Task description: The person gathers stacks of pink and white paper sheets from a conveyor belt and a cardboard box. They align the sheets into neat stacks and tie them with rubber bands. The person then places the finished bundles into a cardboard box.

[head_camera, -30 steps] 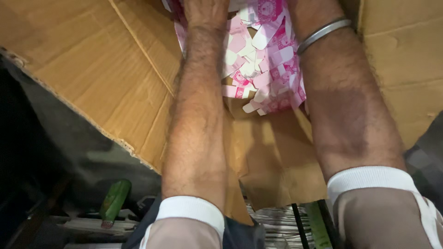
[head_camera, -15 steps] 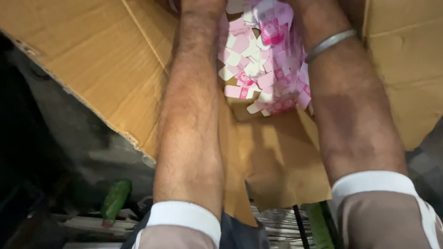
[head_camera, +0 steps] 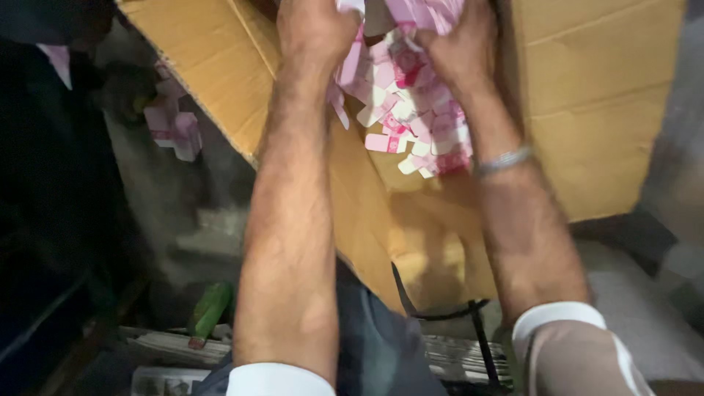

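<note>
- Head view, top middle of the frame: the left hand [head_camera: 317, 29] reaches into the large brown corrugated cardboard box [head_camera: 601, 110], its back turned to the camera. Its fingers curl down into the heap of small pink and white paper tags [head_camera: 411, 110] and are buried there, so I cannot tell whether they are spread or closed.
- Head view, top, just right of middle: the right hand [head_camera: 462, 51] lies against the same heap from the other side, fingers bent over the tags and pressing on them. The fingertips run off the top edge, so how tightly they close cannot be told.
- The heap sits between the two hands, inside the box, and spills down to about the level of the right wrist. A thin silver metal bangle [head_camera: 503, 161] rings that wrist.
- Both forearms are bare, with rolled white sleeve cuffs [head_camera: 557, 317] at the bottom edge of the frame.
- Upper left of the frame, outside the box flap: a small loose cluster of the same pink tags [head_camera: 173, 126] lies in shadow.
- Lower left: a green cylindrical object [head_camera: 210, 312] rests tilted beside a stack of printed papers [head_camera: 176, 345].
- Bottom middle: a black strap [head_camera: 475, 323] hangs below the box.
</note>
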